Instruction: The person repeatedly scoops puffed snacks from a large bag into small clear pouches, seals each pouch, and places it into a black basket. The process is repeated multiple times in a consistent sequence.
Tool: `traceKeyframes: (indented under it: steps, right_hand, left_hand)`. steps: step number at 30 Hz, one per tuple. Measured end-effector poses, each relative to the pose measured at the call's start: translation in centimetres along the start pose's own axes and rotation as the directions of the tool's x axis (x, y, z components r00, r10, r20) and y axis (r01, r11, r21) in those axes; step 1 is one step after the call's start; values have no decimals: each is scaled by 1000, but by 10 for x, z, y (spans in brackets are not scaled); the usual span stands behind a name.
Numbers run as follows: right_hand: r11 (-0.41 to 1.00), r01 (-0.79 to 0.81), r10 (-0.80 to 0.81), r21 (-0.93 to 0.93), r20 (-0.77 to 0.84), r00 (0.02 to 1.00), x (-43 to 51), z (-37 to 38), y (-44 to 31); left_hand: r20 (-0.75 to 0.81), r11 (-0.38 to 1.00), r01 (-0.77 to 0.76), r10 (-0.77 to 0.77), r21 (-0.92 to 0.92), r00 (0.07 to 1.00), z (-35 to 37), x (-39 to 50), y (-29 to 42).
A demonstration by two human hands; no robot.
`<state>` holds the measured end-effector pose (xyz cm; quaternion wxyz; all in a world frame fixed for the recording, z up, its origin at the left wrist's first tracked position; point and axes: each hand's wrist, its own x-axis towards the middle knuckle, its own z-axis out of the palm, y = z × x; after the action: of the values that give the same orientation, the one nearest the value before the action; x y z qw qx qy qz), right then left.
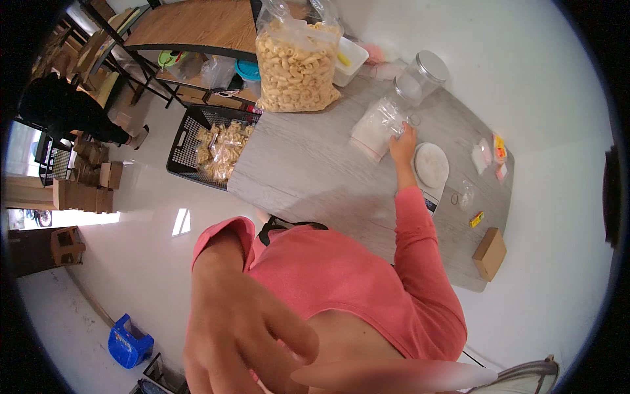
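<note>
My left hand (246, 325) is raised close to the camera, its fingers bent down; whether they hold anything is hidden. On the grey wood-look table, my right hand (403, 143) touches the edge of a stack of clear plastic bags (371, 128). Right beside that hand is a white digital kitchen scale (431, 165) with a round plate. Two clear jars with silvery lids (431, 66) stand or lie beyond the bags. A large clear bag of elbow macaroni (298, 69) stands at the table's far left. Small filled pasta bags (224, 150) lie in a black plastic crate (184, 147).
A small cardboard box (489, 254), a yellow packet (476, 219) and rubber bands (454, 198) lie on the table's right. A white plastic container (352, 61) stands behind the macaroni. Another person (74, 111) is far left, near cardboard boxes (81, 194). A blue stool (129, 342) is lower left.
</note>
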<state>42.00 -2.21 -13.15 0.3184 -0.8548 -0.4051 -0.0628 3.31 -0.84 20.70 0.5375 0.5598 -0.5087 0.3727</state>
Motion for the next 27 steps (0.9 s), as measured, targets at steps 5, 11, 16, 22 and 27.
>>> traceKeyframes:
  steps: [5,11,16,22,27]
  right_hand:
    - [995,11,-18,103,72,997,6,17,13]
    - [804,-327,224,498,255,940,1,47,38]
    - [861,-216,97,461,268,958,-5,53,47]
    - [946,-172,95,274,273,957,2,58,56]
    - [643,-498,218,582,484,848,12,51,42]
  left_hand:
    - [60,995,74,-78,65,995,10,7,-4]
    - [-320,975,218,-197,31,927,15,-38,-18]
    - [-668,818,572,-457,-57,587,-10,-108,-26]
    - [-780,758,596,-532,-265,330,-12,-156,-24]
    - [-785,765,542,-553,-348,278,-12,-170,-28]
